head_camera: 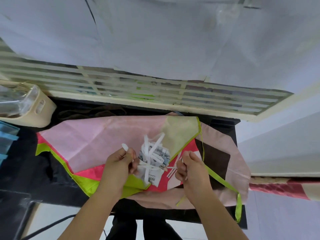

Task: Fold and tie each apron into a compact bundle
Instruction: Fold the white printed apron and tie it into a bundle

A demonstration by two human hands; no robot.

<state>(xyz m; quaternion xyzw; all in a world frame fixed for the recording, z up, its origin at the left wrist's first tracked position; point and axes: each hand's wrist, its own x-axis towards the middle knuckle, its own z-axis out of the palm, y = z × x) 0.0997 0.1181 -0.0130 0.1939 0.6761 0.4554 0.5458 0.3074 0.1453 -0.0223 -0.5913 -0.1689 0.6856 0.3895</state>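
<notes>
Head view: I am looking down at a dark bench point(43, 174) with aprons spread over it.
Far left: a cream basket point(37, 110) is sitting at the bench's back corner, with blue folded fabric point(7, 135) just in front of it.
Spread apron: a pink apron point(90, 141) with lime-green trim is lying flat across the bench, partly over a paler pink apron with a brown patch point(216, 161).
Left hand point(119, 166): I am closing my grip on one white strap end point(125, 147), fingers curled round it, the tip sticking up past my thumb.
Bundle point(153, 161): the white printed apron is sitting folded small on the pink apron, between my two hands, with white straps crossing over it and loose ends fanning upward.
Right hand point(189, 168): I am pinching the other white strap point(171, 168), which is running taut from the bundle to my curled fingers.
Right: a lime-green tie point(223, 181) is trailing off the bench edge.
</notes>
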